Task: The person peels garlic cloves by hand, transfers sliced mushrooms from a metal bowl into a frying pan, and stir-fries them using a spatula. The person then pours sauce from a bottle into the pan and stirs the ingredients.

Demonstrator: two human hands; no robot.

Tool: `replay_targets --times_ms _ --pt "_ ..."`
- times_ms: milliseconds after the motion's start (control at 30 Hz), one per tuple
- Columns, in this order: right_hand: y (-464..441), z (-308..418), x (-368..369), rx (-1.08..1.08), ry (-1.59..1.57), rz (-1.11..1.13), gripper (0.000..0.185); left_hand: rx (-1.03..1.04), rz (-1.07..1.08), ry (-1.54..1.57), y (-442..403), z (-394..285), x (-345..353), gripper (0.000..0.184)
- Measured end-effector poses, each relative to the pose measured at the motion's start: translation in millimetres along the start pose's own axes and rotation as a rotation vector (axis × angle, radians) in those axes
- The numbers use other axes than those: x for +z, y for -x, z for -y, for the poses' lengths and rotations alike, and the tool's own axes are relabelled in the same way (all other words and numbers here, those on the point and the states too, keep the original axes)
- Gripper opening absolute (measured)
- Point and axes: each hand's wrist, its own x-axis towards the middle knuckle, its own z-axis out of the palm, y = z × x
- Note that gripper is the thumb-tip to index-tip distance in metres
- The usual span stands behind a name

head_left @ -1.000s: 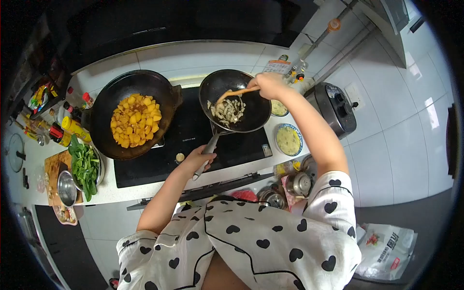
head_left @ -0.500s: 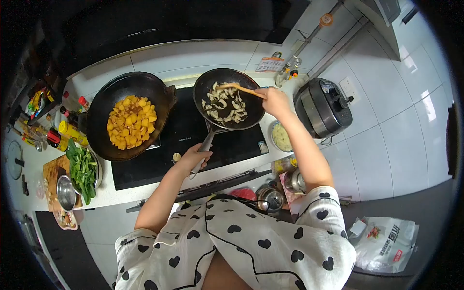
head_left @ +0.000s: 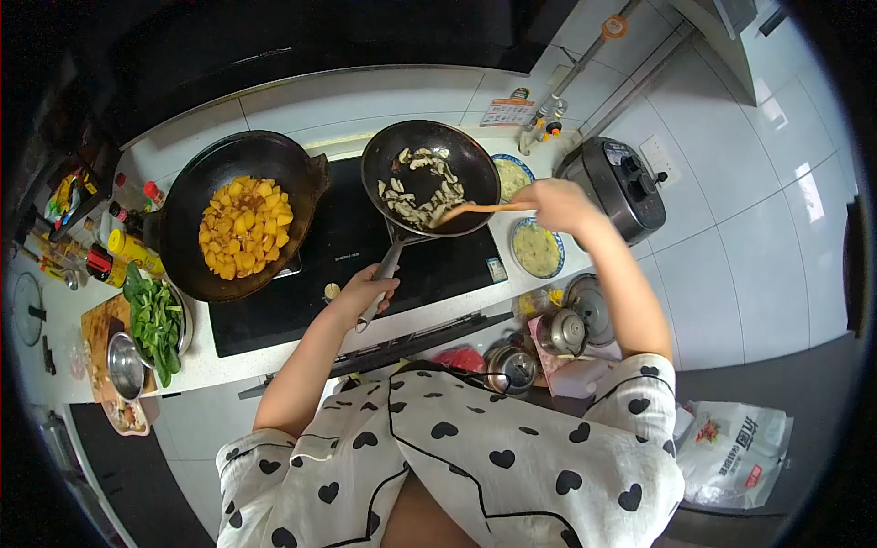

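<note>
My left hand (head_left: 365, 294) is closed around the grey handle (head_left: 389, 261) of a dark frying pan (head_left: 470, 157) on the black cooktop (head_left: 352, 247). In my right hand (head_left: 559, 205) is a wooden spatula (head_left: 484, 208), its tip down in the lower right part of the pan. Pale sliced pieces (head_left: 413, 208) lie in a curved band along the pan's left and lower sides. To the left, a larger black wok (head_left: 303, 187) holds yellow-orange chunks (head_left: 245, 226) in brown sauce.
Two patterned dishes of pale green food (head_left: 537, 248) (head_left: 512, 176) sit right of the pan, before a pressure cooker (head_left: 621, 190). Leafy greens (head_left: 153, 324), a metal bowl (head_left: 126, 365) and bottles (head_left: 137, 251) stand at the left. An open drawer below holds pots (head_left: 561, 331).
The spatula has moved from the pan's upper part to its lower right, and my right hand went right and down. The pale pieces have shifted. My left hand still grips the handle.
</note>
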Motion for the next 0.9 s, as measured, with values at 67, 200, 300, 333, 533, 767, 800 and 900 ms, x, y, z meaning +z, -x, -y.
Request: replay_targets --times_ms 67,200,300,333,533,767,800,900 --pt "-19 1 31 0.069 -0.025 -0.075 0.037 -0.003 0.006 -0.005 -1 1 -1 0.037" --pt "-21 3 3 0.083 -0.046 -0.149 0.033 0.002 0.009 -0.021 -1 1 -3 0.038" --pt "-11 10 -40 0.054 -0.037 0.028 0.023 -0.01 -0.029 -0.043 -1 -1 1 0.038" --pt "-17 10 -38 -0.004 -0.057 0.035 0.022 -0.004 -0.016 -0.036 -1 -1 1 0.038" --pt "-99 62 -2 -0.064 -0.275 -0.064 0.021 0.007 -0.003 -0.023 1 -1 -1 0.038" --pt "-161 -6 44 0.544 -1.028 0.091 0.024 0.017 -0.006 -0.008 0 2 0 0.036" --pt "-153 -16 48 0.671 -1.293 0.162 0.021 0.024 0.003 0.001 -1 3 -2 0.036" --pt "-129 -58 41 0.803 -1.58 0.416 0.015 0.014 -0.003 -0.005 2 0 0 0.036"
